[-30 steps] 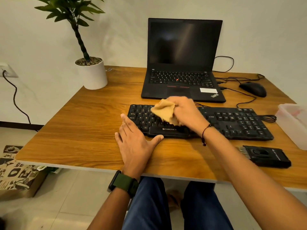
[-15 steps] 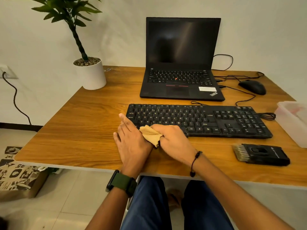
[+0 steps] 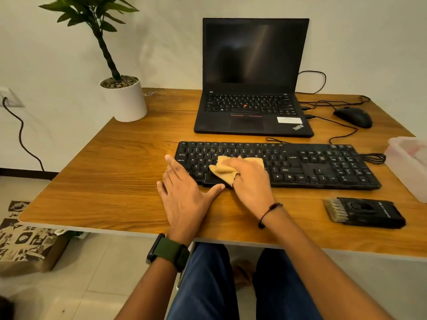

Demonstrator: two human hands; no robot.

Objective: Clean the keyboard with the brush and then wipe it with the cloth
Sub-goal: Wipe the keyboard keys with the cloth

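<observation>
Keyboard [image 3: 300, 165] is sitting across the middle of the wooden desk [image 3: 111, 181], a black full-size wired one, running from about 9 to 3 o'clock just in front of the person. Right hand [image 3: 250, 179] is lying on the left half of the keys, fingers curled over a bunched-up tan cloth [image 3: 225, 170] and pressing it down onto the letter rows; a corner of the cloth is poking out at 9 o'clock from the hand, another bit is peeking out at 1 o'clock. Left hand [image 3: 184, 192] is resting flat on the desk right at the keyboard's left end, fingers straight and relaxed, gripping nothing, thumb stretching along the front edge of the keyboard and almost touching the cloth. That wrist is wearing a green-strapped watch [image 3: 168, 251], the other one a thin dark bracelet [image 3: 268, 214].

Brush [image 3: 365, 212], a flat black thing with short bristles on its left end, is lying by itself at 4 o'clock from the keyboard, near the desk's front edge, nobody touching it.

Behind the keyboard at 12 o'clock an open ThinkPad laptop [image 3: 254, 77] is sitting with a dark screen. A black mouse [image 3: 353, 116] is sitting at 2 o'clock, a potted plant [image 3: 122, 98] in a white pot at 10 o'clock, and a clear plastic tub [image 3: 409, 162] at 3 o'clock on the desk's right edge.
</observation>
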